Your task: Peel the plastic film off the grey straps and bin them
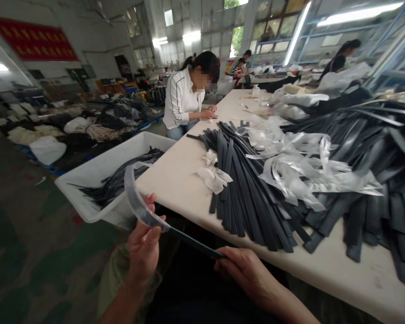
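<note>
My left hand [145, 245] pinches a clear plastic sleeve [134, 198] where a dark strip [195, 243] enters its open end. The sleeve curves up and away over the table corner. My right hand [245, 270] is closed on the near end of the same strip, just off the table edge. On the pale table [178, 189] a fanned pile of black strips [246, 193] lies ahead of my right hand, with crumpled clear sleeves [297, 162] on and beside it.
A white tub [97, 175] holding dark strips stands left of the table. Across the table corner a person in a white jacket [184, 96] works with both hands on the surface. A larger heap of black strips [374, 180] covers the right side.
</note>
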Tool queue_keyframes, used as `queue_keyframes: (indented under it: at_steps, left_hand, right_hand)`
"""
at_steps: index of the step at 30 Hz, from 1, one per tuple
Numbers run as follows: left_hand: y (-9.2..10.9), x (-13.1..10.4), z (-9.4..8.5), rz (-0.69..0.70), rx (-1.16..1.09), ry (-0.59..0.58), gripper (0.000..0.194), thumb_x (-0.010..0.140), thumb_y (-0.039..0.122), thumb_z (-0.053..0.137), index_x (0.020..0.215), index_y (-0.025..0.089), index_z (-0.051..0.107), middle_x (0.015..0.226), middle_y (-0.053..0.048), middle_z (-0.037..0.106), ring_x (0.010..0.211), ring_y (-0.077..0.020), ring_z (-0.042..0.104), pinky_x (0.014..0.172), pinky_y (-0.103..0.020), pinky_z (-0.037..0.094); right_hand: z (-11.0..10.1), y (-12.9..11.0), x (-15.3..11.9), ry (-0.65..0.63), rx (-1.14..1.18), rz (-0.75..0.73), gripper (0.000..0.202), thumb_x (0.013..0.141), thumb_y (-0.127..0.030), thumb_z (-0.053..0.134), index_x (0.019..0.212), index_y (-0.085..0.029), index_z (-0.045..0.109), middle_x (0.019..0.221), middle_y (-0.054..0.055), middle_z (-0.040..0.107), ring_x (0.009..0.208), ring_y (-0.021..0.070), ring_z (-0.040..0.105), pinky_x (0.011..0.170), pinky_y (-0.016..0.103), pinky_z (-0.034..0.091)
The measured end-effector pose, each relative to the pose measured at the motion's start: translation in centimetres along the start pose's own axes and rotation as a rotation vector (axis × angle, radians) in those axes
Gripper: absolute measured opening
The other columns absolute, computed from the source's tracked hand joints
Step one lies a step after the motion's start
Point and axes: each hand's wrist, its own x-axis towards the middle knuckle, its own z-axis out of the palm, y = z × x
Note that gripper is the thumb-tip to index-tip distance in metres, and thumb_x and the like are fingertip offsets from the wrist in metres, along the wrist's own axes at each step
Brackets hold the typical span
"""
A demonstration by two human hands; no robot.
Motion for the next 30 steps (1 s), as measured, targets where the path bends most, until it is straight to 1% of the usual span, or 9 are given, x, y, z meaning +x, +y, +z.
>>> queue_keyframes:
  at_steps: [2, 4, 9, 13, 17, 21, 24, 26, 30]
  left_hand:
    - [-0.6, -0.4, -0.9, 0.09, 0.026, -0.005, 0.018, 0.073, 0.031, 0.083, 0.089, 0.026, 0.079, 0.141, -0.003, 0.06, 0.141, -0.0277, 0.042, 0.108, -0.035, 0.045]
    - [-1.5, -0.8, -1.7, 0.01, 0.044, 0.042, 0.022, 0.075, 0.033, 0.082, 0.094, 0.024, 0.079, 0.134, -0.005, 0.066, 0.133, -0.0227, 0.051, 0.105, -0.028, 0.045]
    - [-4.4, -2.2, -2.5, -0.545, -0.167, 0.165, 0.029, 0.063, 0.033, 0.091, 0.082, 0.016, 0.077, 0.086, -0.004, 0.077, 0.079, -0.0148, 0.07, 0.073, -0.023, 0.058]
    - [-5.6, -3.7, -1.5, -0.879, -0.291, 0.205, 0.008, 0.077, 0.015, 0.08, 0.082, 0.014, 0.074, 0.073, -0.002, 0.073, 0.062, -0.0112, 0.066, 0.061, -0.023, 0.058]
    - [-6.4, -4.9, -0.4, -1.028, -0.295, 0.137, 0.004, 0.082, 0.013, 0.074, 0.085, 0.012, 0.074, 0.071, -0.003, 0.071, 0.062, -0.0116, 0.067, 0.062, -0.024, 0.059]
    - [-7.3, -6.2, 0.6, -1.121, -0.28, -0.054, 0.013, 0.076, 0.017, 0.082, 0.085, 0.013, 0.073, 0.074, -0.004, 0.072, 0.066, -0.0133, 0.069, 0.064, -0.024, 0.059]
    - [-7.5, -6.5, 1.1, -1.147, -0.266, -0.145, 0.016, 0.072, 0.019, 0.085, 0.08, 0.013, 0.072, 0.075, -0.004, 0.073, 0.067, -0.0145, 0.07, 0.066, -0.025, 0.059]
    - [-7.2, -6.1, 1.3, -1.113, -0.242, -0.126, 0.013, 0.075, 0.019, 0.083, 0.082, 0.013, 0.073, 0.074, -0.004, 0.073, 0.065, -0.0138, 0.069, 0.065, -0.024, 0.058]
    - [-5.9, -4.6, 1.6, -1.055, -0.207, 0.016, 0.005, 0.086, 0.013, 0.069, 0.085, 0.012, 0.074, 0.068, -0.003, 0.07, 0.056, -0.0111, 0.065, 0.057, -0.021, 0.057]
  right_hand:
    - [0.4, 0.5, 0.7, -0.028, -0.028, 0.019, 0.035, 0.103, -0.035, 0.041, 0.094, -0.017, 0.069, 0.083, 0.003, 0.068, 0.075, 0.0153, 0.064, 0.069, 0.024, 0.047]
    - [0.7, 1.0, 1.0, -0.053, -0.053, 0.049, 0.034, 0.103, -0.034, 0.042, 0.089, -0.017, 0.068, 0.08, 0.003, 0.068, 0.072, 0.0151, 0.063, 0.067, 0.024, 0.046]
    - [0.2, 0.9, 0.3, -0.069, -0.182, 0.129, 0.035, 0.1, -0.036, 0.046, 0.074, -0.018, 0.06, 0.069, 0.002, 0.065, 0.062, 0.0148, 0.06, 0.058, 0.024, 0.041]
    - [-1.6, -0.6, -1.9, 0.012, -0.407, 0.154, 0.034, 0.094, -0.033, 0.049, 0.063, -0.019, 0.051, 0.059, 0.0, 0.055, 0.055, 0.014, 0.052, 0.054, 0.026, 0.033]
    - [-2.5, -2.1, -2.9, 0.05, -0.473, 0.2, 0.032, 0.088, -0.028, 0.054, 0.058, -0.019, 0.048, 0.054, -0.002, 0.047, 0.049, 0.0116, 0.044, 0.05, 0.026, 0.027]
    - [-1.0, -2.0, -0.3, 0.044, -0.464, 0.214, 0.031, 0.088, -0.025, 0.057, 0.058, -0.018, 0.055, 0.054, -0.002, 0.05, 0.05, 0.0107, 0.044, 0.052, 0.025, 0.027]
    - [0.1, -1.4, 1.6, 0.055, -0.447, 0.223, 0.026, 0.092, -0.027, 0.058, 0.07, -0.017, 0.067, 0.063, 0.001, 0.061, 0.058, 0.0132, 0.053, 0.057, 0.024, 0.033]
    - [-0.1, -1.4, 1.5, 0.071, -0.359, 0.185, 0.017, 0.092, -0.028, 0.061, 0.099, -0.018, 0.072, 0.081, 0.004, 0.07, 0.072, 0.0169, 0.062, 0.066, 0.026, 0.042]
    - [-2.8, -2.4, -1.6, -0.046, -0.118, 0.038, 0.057, 0.085, -0.03, 0.074, 0.139, -0.025, 0.054, 0.11, 0.005, 0.07, 0.095, 0.0202, 0.066, 0.084, 0.03, 0.049]
